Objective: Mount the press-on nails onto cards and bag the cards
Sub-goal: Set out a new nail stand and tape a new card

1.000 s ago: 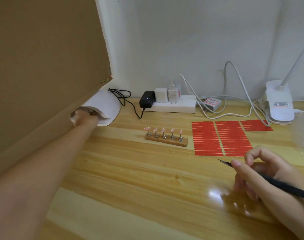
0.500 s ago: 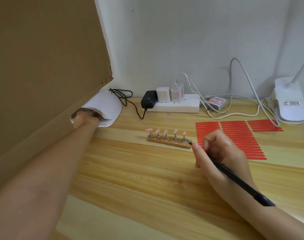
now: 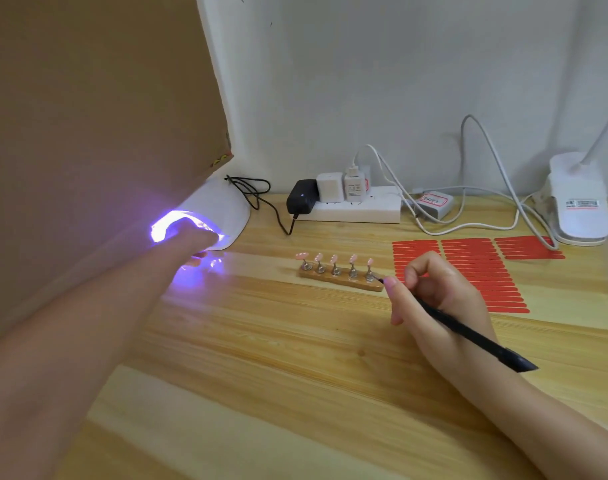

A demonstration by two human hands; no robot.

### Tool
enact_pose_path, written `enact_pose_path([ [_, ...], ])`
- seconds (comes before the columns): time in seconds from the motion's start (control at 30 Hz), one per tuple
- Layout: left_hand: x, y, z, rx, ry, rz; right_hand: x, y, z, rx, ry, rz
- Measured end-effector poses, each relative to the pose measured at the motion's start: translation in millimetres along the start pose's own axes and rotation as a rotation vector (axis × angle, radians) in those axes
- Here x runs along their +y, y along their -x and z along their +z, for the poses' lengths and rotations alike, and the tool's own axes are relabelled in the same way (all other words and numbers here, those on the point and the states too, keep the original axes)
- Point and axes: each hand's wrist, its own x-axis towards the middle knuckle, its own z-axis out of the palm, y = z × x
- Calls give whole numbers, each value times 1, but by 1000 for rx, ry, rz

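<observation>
A wooden holder [image 3: 340,283] in mid-table carries several small metal stands, each topped with a pink press-on nail [image 3: 334,259]. My right hand [image 3: 437,299] grips a thin black tool [image 3: 475,337] like a pen, and its tip touches the rightmost stand. My left hand [image 3: 188,237] reaches into the mouth of a white nail lamp [image 3: 226,206] that glows violet. Its fingers are hidden inside the lamp.
Red adhesive strip sheets [image 3: 475,268] lie behind my right hand. A white power strip [image 3: 361,211] with chargers and loose cables runs along the wall. A white desk lamp base [image 3: 579,209] stands at far right. A brown cardboard sheet [image 3: 87,116] leans over the left side.
My right hand moved left from the front right until the tool tip reached the holder's right end. The nail lamp has lit up violet around my left hand.
</observation>
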Motion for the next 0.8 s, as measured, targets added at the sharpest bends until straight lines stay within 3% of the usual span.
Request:
enact_pose_path([
  [0.1,3,17,-7,-111,-214,0,-2,0,0,-6,-14,11],
  [0.4,-15,52,-20,-243,-346,-6,-6,4,-3,-16,-52,36],
  [0.8,-53,143,-6,-204,-643,435,-13,7,-9,5,8,78],
])
